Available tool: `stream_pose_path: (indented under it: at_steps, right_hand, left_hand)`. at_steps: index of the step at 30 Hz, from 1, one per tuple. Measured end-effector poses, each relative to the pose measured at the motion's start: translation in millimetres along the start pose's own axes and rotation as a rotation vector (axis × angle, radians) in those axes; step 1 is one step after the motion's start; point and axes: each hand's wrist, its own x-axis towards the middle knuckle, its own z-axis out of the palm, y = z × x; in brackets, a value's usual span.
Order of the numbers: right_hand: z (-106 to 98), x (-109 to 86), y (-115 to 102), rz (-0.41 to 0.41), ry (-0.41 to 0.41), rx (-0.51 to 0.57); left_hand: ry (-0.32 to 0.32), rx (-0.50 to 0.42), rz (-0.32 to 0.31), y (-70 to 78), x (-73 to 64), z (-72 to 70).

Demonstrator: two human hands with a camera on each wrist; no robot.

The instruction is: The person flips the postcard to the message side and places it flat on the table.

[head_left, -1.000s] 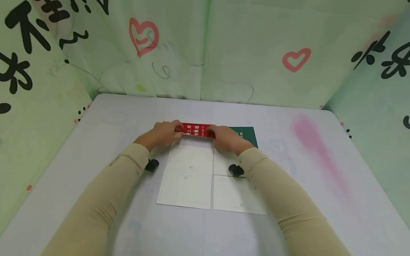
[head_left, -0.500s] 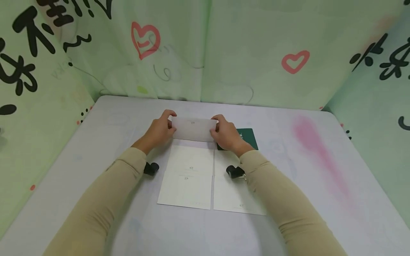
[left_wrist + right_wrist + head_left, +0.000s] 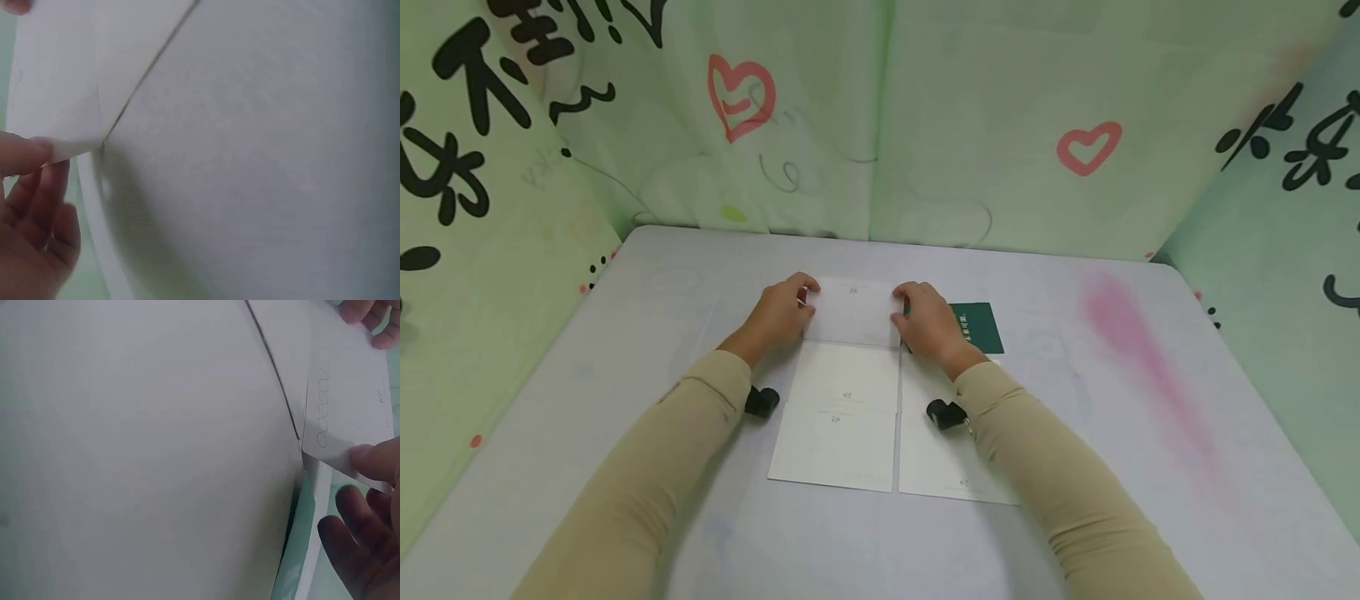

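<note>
A card [image 3: 852,315] with its white side up lies at the far end of the left column of white cards [image 3: 833,446]. My left hand [image 3: 775,315] pinches its left end between thumb and fingers, as the left wrist view also shows. On the opposite end, my right hand [image 3: 929,321] grips the card, thumb on top in the right wrist view. That view shows a row of small looped outlines on the card [image 3: 334,419]. Its near edge meets the card below it, and the held ends look slightly raised.
A dark green card [image 3: 981,327] with pale lettering lies beyond the right column of white cards [image 3: 951,462], partly behind my right hand. Black wrist cameras hang under both wrists. Green cloth walls [image 3: 970,100] with hearts and black characters border the white table [image 3: 625,333].
The card showed a red face with white lettering, then was tipped over to its white side. It has since come down flatter against the column of white cards.
</note>
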Motion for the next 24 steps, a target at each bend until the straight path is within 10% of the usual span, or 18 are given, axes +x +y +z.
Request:
stream_pose_path:
  at_steps: [24]
  right_hand:
    - [3.3, 3.1, 0.1, 0.040, -0.183, -0.172]
  left_hand:
    - [-0.128, 0.297, -0.030, 4.5, 5.7, 3.3]
